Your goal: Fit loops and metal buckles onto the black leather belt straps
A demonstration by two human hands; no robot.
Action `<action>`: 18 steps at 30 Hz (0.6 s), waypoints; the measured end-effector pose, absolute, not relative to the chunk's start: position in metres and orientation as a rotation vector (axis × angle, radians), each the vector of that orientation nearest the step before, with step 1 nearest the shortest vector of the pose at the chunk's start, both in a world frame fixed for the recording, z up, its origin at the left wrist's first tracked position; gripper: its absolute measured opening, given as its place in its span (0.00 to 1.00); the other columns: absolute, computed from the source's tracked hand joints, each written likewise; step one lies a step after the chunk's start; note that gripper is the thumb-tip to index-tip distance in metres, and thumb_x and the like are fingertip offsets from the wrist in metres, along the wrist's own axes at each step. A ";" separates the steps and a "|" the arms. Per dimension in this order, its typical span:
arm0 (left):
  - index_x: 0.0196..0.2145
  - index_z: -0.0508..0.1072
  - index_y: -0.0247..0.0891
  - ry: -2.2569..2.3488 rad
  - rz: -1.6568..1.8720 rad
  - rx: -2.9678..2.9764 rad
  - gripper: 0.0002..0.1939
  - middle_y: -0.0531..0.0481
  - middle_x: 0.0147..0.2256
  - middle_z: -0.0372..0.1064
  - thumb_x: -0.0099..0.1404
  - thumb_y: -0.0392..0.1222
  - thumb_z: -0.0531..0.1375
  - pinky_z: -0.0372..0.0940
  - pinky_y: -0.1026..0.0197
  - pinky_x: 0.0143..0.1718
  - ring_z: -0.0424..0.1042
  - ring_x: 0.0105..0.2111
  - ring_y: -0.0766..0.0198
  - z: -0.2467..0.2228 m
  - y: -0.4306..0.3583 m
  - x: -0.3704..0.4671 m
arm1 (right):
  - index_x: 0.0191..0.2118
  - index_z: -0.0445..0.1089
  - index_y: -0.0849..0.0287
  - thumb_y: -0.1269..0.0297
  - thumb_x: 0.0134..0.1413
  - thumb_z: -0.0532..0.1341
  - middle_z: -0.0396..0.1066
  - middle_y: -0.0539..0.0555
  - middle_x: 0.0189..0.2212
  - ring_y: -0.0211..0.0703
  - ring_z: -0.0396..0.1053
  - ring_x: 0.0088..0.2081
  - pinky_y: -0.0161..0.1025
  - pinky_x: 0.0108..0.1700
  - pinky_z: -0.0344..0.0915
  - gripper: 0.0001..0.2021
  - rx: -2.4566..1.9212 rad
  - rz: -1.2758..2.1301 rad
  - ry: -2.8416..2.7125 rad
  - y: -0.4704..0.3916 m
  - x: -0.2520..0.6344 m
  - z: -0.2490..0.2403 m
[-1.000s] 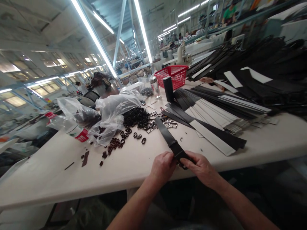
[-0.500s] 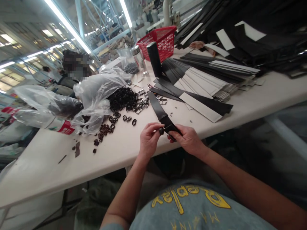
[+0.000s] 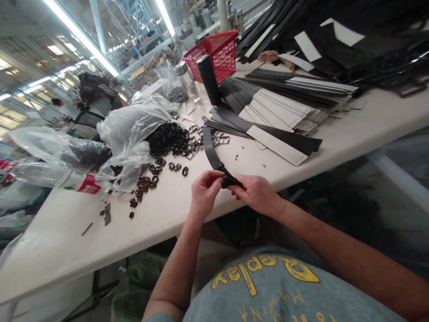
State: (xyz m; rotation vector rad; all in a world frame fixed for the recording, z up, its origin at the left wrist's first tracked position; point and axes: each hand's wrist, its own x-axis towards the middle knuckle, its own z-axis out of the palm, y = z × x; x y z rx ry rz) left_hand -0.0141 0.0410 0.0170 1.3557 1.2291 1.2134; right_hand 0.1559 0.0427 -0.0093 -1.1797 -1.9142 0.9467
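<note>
Both hands meet at the near edge of the white table (image 3: 174, 210), the left hand (image 3: 205, 193) and right hand (image 3: 255, 193) each pinching the near end of a black strap (image 3: 210, 154). From there the strap runs back across the table to a heap of black loops (image 3: 167, 138) and metal buckles (image 3: 194, 145).

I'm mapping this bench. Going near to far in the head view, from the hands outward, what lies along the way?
Left hand and right hand on the black strap → metal buckles → black cylinder → red basket.
</note>
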 end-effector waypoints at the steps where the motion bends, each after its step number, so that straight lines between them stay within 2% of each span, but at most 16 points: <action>1: 0.35 0.77 0.37 1.218 1.199 1.361 0.07 0.52 0.29 0.74 0.60 0.41 0.65 0.68 0.65 0.34 0.71 0.29 0.68 0.018 0.040 -0.015 | 0.29 0.67 0.56 0.59 0.63 0.58 0.74 0.50 0.24 0.39 0.71 0.24 0.35 0.29 0.60 0.12 -1.173 0.985 -1.903 0.044 0.156 -0.009; 5: 0.40 0.79 0.38 1.125 1.143 1.340 0.11 0.50 0.34 0.77 0.60 0.43 0.67 0.69 0.64 0.39 0.74 0.35 0.66 0.018 0.037 -0.019 | 0.30 0.68 0.57 0.58 0.62 0.57 0.74 0.49 0.24 0.39 0.72 0.24 0.34 0.28 0.61 0.12 -1.141 1.088 -1.856 0.047 0.159 -0.008; 9: 0.39 0.80 0.38 1.084 1.170 1.268 0.14 0.49 0.35 0.77 0.55 0.44 0.71 0.71 0.61 0.40 0.75 0.35 0.64 0.011 0.039 -0.018 | 0.29 0.68 0.57 0.59 0.62 0.57 0.74 0.49 0.23 0.38 0.72 0.23 0.34 0.28 0.61 0.11 -1.149 1.081 -1.849 0.045 0.159 -0.007; 18: 0.35 0.82 0.40 1.122 1.184 1.584 0.08 0.49 0.33 0.72 0.57 0.42 0.70 0.68 0.63 0.35 0.71 0.32 0.66 0.008 0.042 -0.009 | 0.32 0.66 0.57 0.64 0.60 0.57 0.73 0.50 0.26 0.37 0.69 0.25 0.33 0.28 0.61 0.06 -1.106 1.111 -1.843 0.044 0.162 -0.009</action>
